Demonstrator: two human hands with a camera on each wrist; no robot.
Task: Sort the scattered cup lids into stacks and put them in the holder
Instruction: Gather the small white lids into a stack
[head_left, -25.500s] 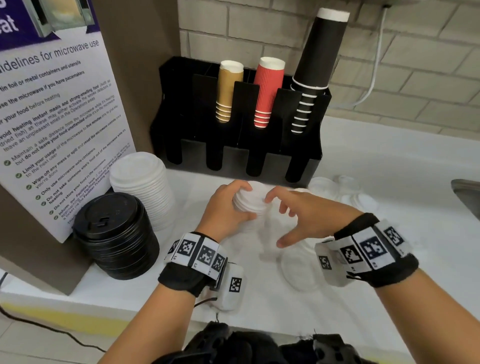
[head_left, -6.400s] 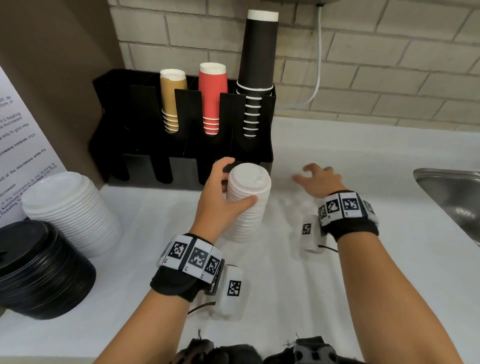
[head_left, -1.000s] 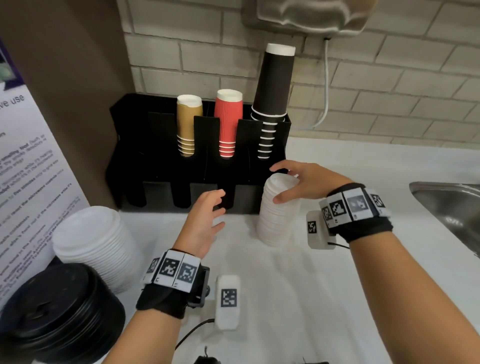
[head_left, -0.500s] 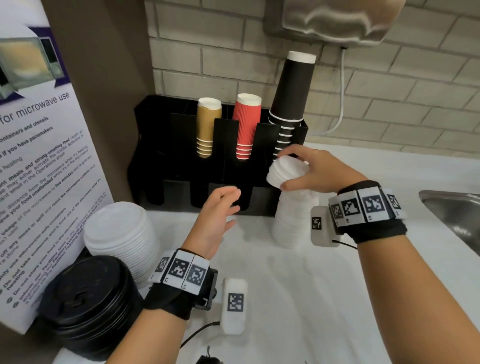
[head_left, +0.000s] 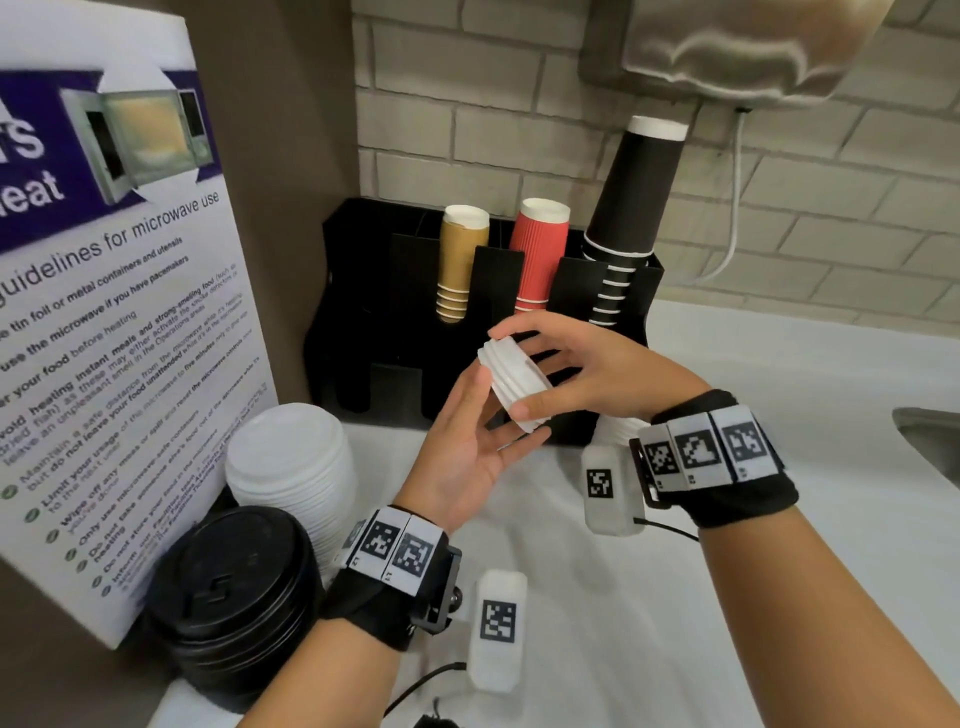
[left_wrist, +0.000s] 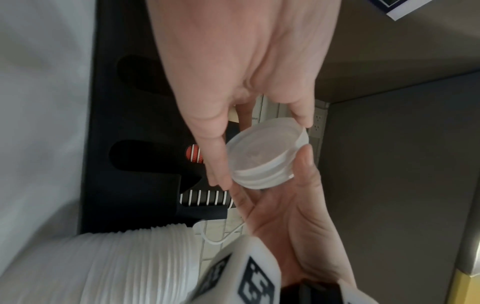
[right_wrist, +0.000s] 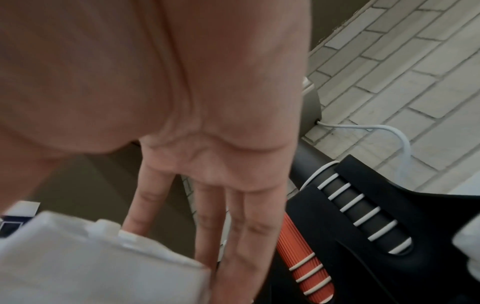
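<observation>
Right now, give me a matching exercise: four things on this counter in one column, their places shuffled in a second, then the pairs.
Things
1. small batch of white lids
2. black lid stack
3. red cups
4. tall white lid stack

Places
A. in the black holder
B. held in the right hand
C. near left counter corner
D. on the counter below the right wrist

Pairs: 1-B, 2-C, 3-A, 4-D

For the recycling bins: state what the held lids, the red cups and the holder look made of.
Held lids: thin whitish plastic, slightly translucent, with moulded rims. Red cups: paper, going by the matte ribbed wall and white rim. Holder: black, flat, dull panels, probably plastic; cannot be sure.
</observation>
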